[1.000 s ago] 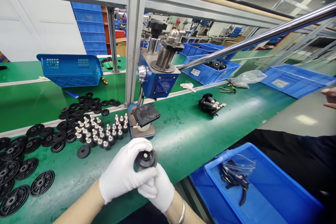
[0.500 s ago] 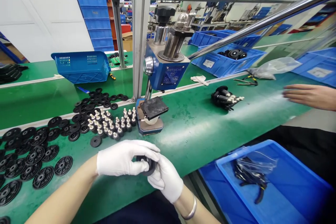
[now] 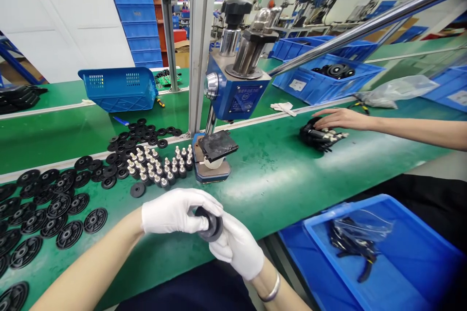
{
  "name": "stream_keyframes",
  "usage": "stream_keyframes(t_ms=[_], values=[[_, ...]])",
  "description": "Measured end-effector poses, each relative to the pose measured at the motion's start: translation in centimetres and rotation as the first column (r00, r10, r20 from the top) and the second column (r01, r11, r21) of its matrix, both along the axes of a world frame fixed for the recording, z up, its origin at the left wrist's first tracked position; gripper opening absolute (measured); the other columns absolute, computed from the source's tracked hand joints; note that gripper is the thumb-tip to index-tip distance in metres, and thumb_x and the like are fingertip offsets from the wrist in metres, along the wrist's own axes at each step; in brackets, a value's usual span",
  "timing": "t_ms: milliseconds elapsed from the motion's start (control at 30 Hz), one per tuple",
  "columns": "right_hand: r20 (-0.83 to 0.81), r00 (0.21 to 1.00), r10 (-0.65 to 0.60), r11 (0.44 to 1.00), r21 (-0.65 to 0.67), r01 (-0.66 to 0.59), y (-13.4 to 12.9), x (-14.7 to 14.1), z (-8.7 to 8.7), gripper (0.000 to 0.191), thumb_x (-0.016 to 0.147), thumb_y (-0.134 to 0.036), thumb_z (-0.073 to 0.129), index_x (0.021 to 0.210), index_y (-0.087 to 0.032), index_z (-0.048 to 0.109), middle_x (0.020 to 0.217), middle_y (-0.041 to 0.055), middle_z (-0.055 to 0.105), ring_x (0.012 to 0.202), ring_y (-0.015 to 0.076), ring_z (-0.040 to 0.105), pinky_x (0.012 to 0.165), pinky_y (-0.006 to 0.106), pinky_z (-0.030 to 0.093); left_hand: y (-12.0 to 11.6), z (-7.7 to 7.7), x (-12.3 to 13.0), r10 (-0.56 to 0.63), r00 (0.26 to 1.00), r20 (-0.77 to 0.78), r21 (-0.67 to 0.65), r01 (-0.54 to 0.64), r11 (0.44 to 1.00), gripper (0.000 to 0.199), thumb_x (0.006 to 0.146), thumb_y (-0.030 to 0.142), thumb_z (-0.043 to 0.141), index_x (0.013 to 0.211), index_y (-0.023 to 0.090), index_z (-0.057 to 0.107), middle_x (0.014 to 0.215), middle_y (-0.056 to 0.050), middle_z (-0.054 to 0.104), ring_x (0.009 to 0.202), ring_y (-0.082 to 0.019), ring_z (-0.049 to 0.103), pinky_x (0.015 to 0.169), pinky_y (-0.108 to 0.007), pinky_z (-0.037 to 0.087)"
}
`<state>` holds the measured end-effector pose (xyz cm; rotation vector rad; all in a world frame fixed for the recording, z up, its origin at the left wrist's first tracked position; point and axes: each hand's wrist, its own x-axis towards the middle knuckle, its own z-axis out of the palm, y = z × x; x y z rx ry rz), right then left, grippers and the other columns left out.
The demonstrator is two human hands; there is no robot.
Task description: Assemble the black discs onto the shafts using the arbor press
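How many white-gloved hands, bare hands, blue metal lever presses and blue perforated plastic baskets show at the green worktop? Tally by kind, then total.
White-gloved left hand and right hand: 2
Bare hand: 1
Blue metal lever press: 1
Blue perforated plastic basket: 1
Total: 5

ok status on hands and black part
Left white-gloved hand, right white-gloved hand: both on round black part. Part partly hidden in grip. Blue metal press stands beyond, untouched.
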<state>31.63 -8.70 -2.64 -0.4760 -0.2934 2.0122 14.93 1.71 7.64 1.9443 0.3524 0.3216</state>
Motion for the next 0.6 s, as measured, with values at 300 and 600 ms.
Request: stream_keyframes(t_ms=[300,600], values=[[-0.233,0.919,0.318,0.947,0.033,-0.319,-0.6,0.3,-3.0,0.048,0.089,-0.054,0.051,0.061,-0.015,0.053,0.032,-0.0082,0.036,0.017,0.0046,0.02,0.019,0.016,0.018,0.7,0.3,0.5,-0.159,0.985,-0.061,0.124,0.166,0.978,0.05,0.076,-0.001,0.048,0.119,0.021,0.063,0.131,-0.004,0.06,0.12,-0.017,0.056,0.106,-0.028,0.041],[-0.331,0.868,0.371,0.927,0.073,-0.368,0.0,0.8,-3.1,0.053,0.091,-0.055,0.047,0.058,-0.014,0.054,0.033,-0.0071,0.04,0.017,0.0053,0.025,0.022,0.017,0.026,0.9,-1.1,0.6,-0.063,0.998,-0.028,0.068,0.065,0.996,0.038,0.091,0.011,0.044,0.123,0.022,0.061,0.132,-0.003,0.06,0.123,-0.017,0.054,0.108,-0.03,0.039]])
